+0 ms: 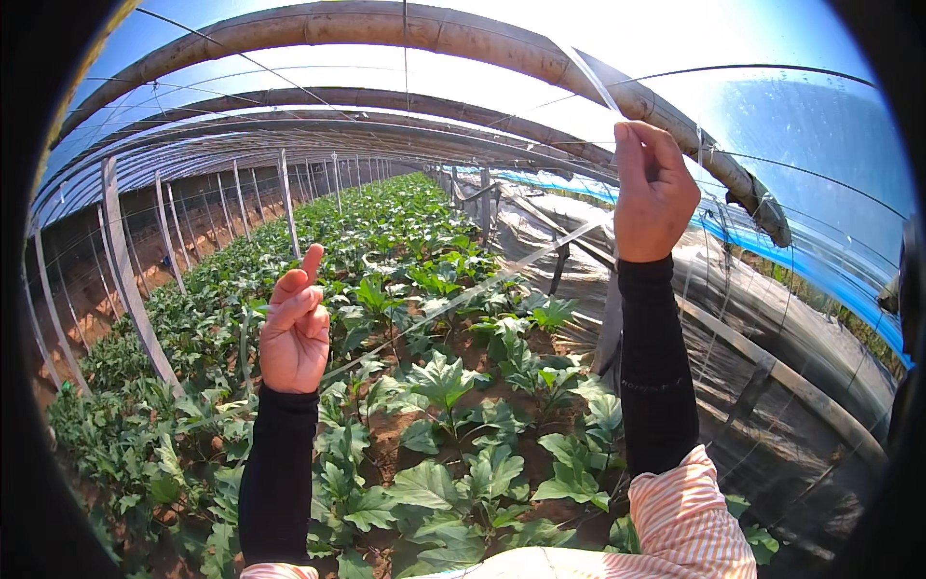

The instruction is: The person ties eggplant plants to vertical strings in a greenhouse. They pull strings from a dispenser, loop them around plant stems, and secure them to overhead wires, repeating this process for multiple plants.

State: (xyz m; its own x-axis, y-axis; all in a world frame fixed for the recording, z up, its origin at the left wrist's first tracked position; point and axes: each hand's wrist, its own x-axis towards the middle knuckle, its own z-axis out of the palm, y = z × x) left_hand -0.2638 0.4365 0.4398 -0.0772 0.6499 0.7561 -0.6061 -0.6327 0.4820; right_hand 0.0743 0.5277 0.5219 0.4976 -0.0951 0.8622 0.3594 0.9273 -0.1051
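Observation:
My right hand (655, 189) is raised at the upper right, thumb and forefinger pinching a thin translucent plastic strip (597, 83) that runs up towards a curved roof pole. Lower at the left, my left hand (295, 322) is raised with one finger up and the others curled. A long pale strip (463, 298) stretches diagonally between the two hands, across the plants; whether the left fingers grip it is hidden. Both forearms wear black sleeves over striped cuffs. Below the hands grow broad-leaved green plants (443, 383) in brown soil.
Thick curved roof poles (347, 23) and thin wires cross overhead. Upright posts (134, 279) line the left side by an earthen wall. At the right are plastic sheeting (767, 289), a wooden rail (796, 383) and blue film (817, 271). Plant rows extend far ahead.

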